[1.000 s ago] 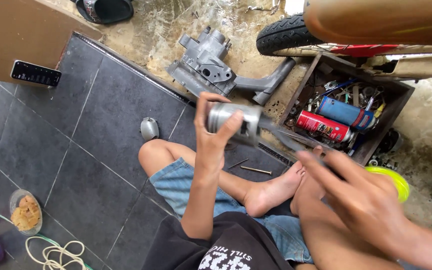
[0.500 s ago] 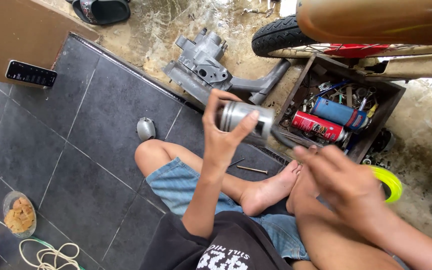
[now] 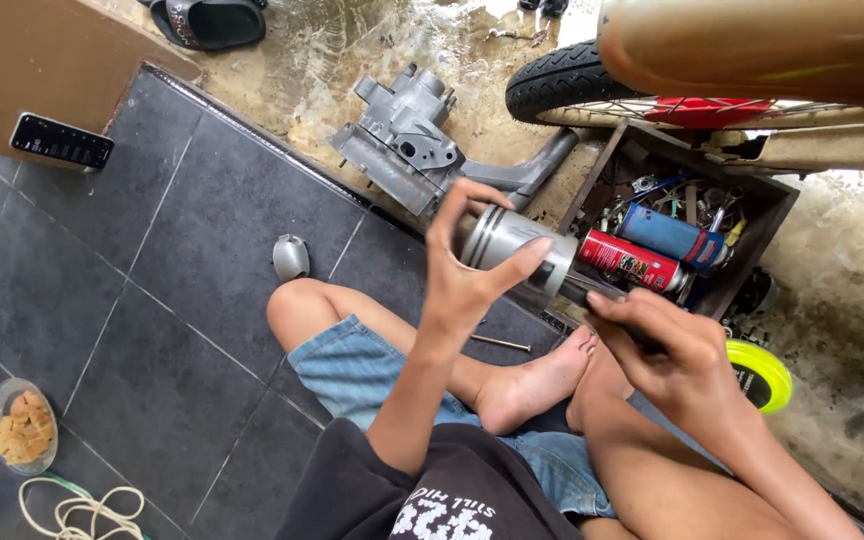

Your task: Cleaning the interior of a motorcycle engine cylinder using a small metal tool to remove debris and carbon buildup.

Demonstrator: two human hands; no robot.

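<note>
Piston held up between both hands.

Left hand [image 3: 472, 275] fingers clamp around the metal piston [image 3: 512, 250]; right hand [image 3: 667, 345] fingers close on its dark rod [image 3: 592, 292].

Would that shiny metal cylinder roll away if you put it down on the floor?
Probably: the metal cylinder is round and smooth, so on its side it would likely roll across the tiles. It looks solid, so probably heavy for its size. The left hand grips it.

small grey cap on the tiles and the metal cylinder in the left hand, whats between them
Head view: only bare dark tile lies between the grey cap and the metal cylinder in the left hand.
</note>
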